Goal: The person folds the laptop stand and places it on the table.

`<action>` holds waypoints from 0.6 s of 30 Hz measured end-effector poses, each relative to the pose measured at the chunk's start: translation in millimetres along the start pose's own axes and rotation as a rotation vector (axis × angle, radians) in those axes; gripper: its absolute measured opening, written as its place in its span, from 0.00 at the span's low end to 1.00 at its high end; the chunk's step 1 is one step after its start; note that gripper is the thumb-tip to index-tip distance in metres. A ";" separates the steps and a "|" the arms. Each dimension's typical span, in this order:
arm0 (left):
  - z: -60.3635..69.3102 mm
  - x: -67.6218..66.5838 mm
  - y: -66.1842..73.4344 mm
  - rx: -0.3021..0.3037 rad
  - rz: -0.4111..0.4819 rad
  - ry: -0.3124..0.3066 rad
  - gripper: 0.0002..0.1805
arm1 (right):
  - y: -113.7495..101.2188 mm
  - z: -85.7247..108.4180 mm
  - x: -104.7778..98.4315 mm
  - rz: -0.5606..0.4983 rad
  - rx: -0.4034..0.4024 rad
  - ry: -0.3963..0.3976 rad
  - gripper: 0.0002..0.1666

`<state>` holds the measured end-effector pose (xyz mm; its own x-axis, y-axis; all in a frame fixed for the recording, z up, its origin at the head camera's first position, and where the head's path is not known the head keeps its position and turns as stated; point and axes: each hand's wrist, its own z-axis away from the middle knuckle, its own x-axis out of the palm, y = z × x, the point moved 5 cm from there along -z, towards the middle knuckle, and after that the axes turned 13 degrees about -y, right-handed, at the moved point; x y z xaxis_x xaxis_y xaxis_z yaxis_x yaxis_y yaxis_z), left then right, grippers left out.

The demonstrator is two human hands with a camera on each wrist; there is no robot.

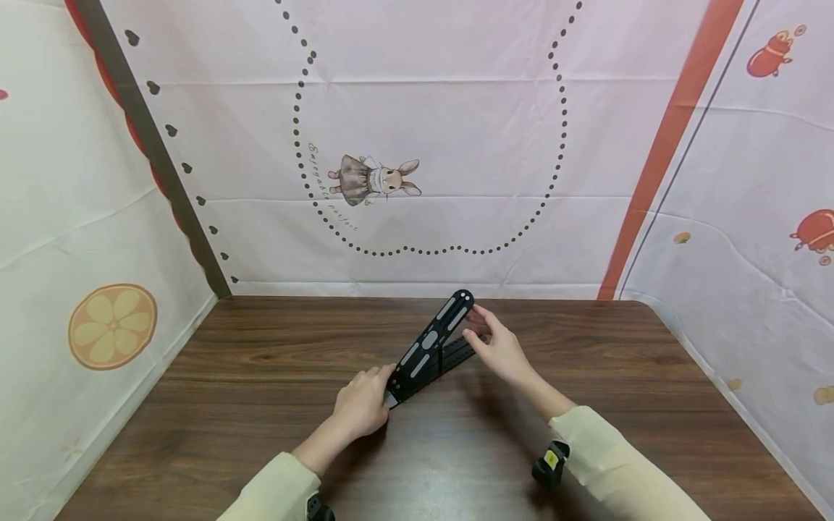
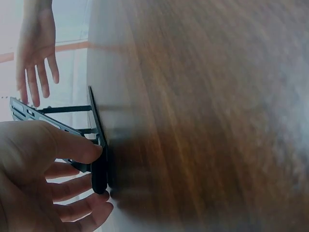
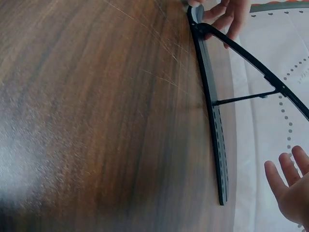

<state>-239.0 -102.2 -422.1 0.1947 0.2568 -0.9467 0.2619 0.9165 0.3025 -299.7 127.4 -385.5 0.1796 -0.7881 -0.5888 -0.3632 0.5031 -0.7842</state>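
A black folding stand (image 1: 428,344) is on the table, its slotted upper panel (image 1: 430,339) raised at a slant above a narrow base (image 3: 212,116). A thin strut (image 3: 246,98) spans the gap between panel and base. My left hand (image 1: 362,399) grips the hinged end, thumb on one side and fingers on the other, as the left wrist view (image 2: 43,169) shows close up. At the raised far end is my right hand (image 1: 500,349), fingers spread beside the panel's edge; whether they touch it I cannot tell.
The brown wooden table (image 1: 228,427) ends at a white patterned cloth (image 1: 443,145) hung behind it, with more cloth at both sides. A black wrist device (image 1: 550,463) sits at my right cuff and another (image 1: 319,509) at my left.
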 end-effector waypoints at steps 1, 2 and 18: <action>-0.1 0.1 -0.4 0.003 -0.004 -0.002 0.37 | 0.0 -0.3 -0.9 0.002 0.005 -0.006 0.32; -0.3 0.2 -0.9 0.004 -0.008 -0.005 0.37 | -0.4 -0.5 -2.1 -0.002 0.008 -0.012 0.32; -6.9 -0.5 -10.1 0.018 -0.039 -0.030 0.41 | -12.7 1.6 -18.4 0.009 -0.121 -0.029 0.35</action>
<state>-248.4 -109.5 -425.4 0.2121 0.2117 -0.9540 0.2867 0.9198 0.2678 -296.9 136.0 -365.0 0.2019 -0.7723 -0.6023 -0.4725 0.4619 -0.7506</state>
